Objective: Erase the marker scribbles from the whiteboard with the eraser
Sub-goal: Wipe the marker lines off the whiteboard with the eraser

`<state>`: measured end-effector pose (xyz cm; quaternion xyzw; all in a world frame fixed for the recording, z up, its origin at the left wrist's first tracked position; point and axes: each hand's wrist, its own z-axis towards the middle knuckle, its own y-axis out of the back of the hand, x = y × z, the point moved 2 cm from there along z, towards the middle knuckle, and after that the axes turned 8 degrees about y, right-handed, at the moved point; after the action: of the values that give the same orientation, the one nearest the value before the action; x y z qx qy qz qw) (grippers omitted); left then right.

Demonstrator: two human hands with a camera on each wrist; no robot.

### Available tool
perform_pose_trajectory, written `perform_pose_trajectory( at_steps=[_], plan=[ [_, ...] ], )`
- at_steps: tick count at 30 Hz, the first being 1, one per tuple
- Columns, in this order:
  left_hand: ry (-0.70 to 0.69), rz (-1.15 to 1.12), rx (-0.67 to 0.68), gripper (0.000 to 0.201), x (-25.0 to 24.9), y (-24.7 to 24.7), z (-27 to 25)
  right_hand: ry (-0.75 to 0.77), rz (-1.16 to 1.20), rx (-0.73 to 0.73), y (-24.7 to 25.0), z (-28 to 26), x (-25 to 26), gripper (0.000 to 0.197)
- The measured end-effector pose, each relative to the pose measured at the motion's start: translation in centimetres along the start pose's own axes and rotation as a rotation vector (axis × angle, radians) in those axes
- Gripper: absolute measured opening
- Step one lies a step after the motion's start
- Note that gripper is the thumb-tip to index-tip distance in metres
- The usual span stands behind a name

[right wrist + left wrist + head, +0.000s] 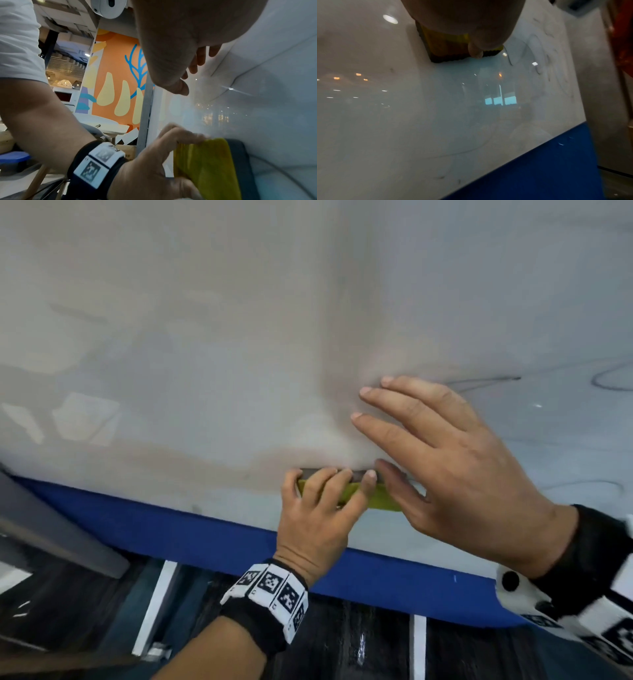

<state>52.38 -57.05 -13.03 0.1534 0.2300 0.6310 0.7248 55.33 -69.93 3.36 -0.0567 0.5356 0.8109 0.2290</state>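
My left hand (pixel 325 501) grips a yellow eraser (pixel 385 499) with a dark felt pad and holds it flat against the whiteboard (pixel 205 354), low down near its blue bottom frame (pixel 171 529). The eraser (pixel 205 166) also shows in the right wrist view with the left fingers (pixel 180 135) curled over it, and in the left wrist view the eraser (pixel 447 46) sits under the palm. My right hand (pixel 445 446) is spread, fingers straight, in front of the board just above and right of the eraser. Thin dark marker scribbles (pixel 486 381) run along the board to the right.
More scribbles (pixel 539 56) lie on the board past the eraser in the left wrist view. A dark floor with white stripes (pixel 157 607) lies below the board. An orange patterned wall (pixel 120 75) and a white table (pixel 109 125) stand behind me.
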Motion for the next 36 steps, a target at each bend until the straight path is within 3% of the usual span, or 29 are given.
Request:
perform_pose_trajectory(
  at_steps=[5,7,14,16,18,22,28,32,36],
  plan=[
    [-0.018,0.007,-0.109,0.063,0.5,3.1,5.5,-0.03,0.001,0.054,2.0,-1.0,-1.1,0.046],
    [-0.077,0.005,-0.09,0.062,0.5,4.0,7.0,-0.072,-0.003,0.049,3.1,-1.0,-1.6,0.047],
    [-0.327,-0.008,-0.008,0.024,-0.4,5.6,10.3,-0.139,-0.006,0.115,3.7,-1.8,-0.8,0.051],
    [-0.296,-0.044,-0.038,0.02,-0.7,6.5,12.1,-0.189,-0.022,0.102,3.8,-1.7,-0.6,0.06],
    [-0.258,-0.094,-0.045,0.028,-0.9,7.2,13.6,-0.248,-0.066,0.033,3.9,-1.1,-0.9,0.063],
    [-0.221,-0.154,0.003,0.041,-0.9,8.4,15.6,-0.275,-0.179,-0.112,4.3,0.2,-1.8,0.059],
    [-0.248,-0.168,0.034,0.033,-0.4,12.9,19.9,-0.228,-0.303,-0.2,6.2,0.8,-3.4,0.042],
    [-0.189,-0.028,-0.091,0.038,0.7,17.1,25.8,-0.245,-0.317,-0.238,9.2,1.8,-5.0,0.037],
    [-0.206,0.146,-0.073,0.047,1.2,17.9,28.9,-0.182,-0.346,-0.224,10.6,2.9,-5.5,0.038]
  ],
)
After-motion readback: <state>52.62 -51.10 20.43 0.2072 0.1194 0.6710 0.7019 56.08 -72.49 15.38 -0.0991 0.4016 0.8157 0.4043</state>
